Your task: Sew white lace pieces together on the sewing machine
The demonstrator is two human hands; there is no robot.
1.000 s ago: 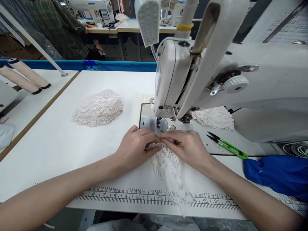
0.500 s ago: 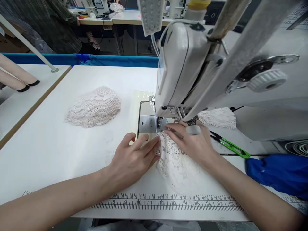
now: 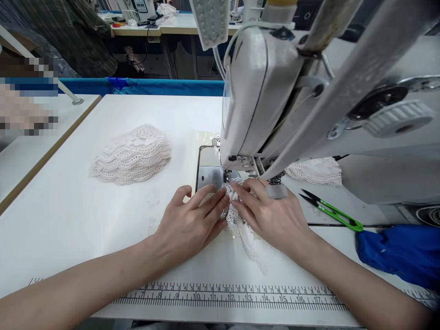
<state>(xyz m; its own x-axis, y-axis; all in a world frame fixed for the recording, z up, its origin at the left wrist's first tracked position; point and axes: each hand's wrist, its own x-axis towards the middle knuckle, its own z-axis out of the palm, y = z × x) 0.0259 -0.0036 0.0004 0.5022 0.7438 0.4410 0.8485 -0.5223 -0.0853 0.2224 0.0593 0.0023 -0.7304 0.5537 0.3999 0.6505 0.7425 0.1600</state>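
A white lace piece [image 3: 252, 247] lies under the sewing machine head [image 3: 254, 101], bunched at the presser foot and trailing toward the table's front. My left hand [image 3: 195, 220] rests left of the foot, with its index finger and thumb closed at the lace's left edge and its outer fingers a little raised. From the right, my right hand [image 3: 268, 211] grips the lace just in front of the needle area, partly covering it. The metal needle plate [image 3: 209, 175] shows beyond my left fingertips. My fingers and the machine head hide the stitching point.
A stack of lace pieces [image 3: 132, 156] lies on the left of the white table. More lace [image 3: 316, 170] sits behind my right hand. Green thread snips [image 3: 335, 213] and blue cloth [image 3: 398, 252] are at the right. A printed ruler [image 3: 213, 295] runs along the front edge.
The lace has moved in toward the foot and bunched up, with less of it spread in front. My right hand has shifted slightly nearer to me. My left hand has barely moved.
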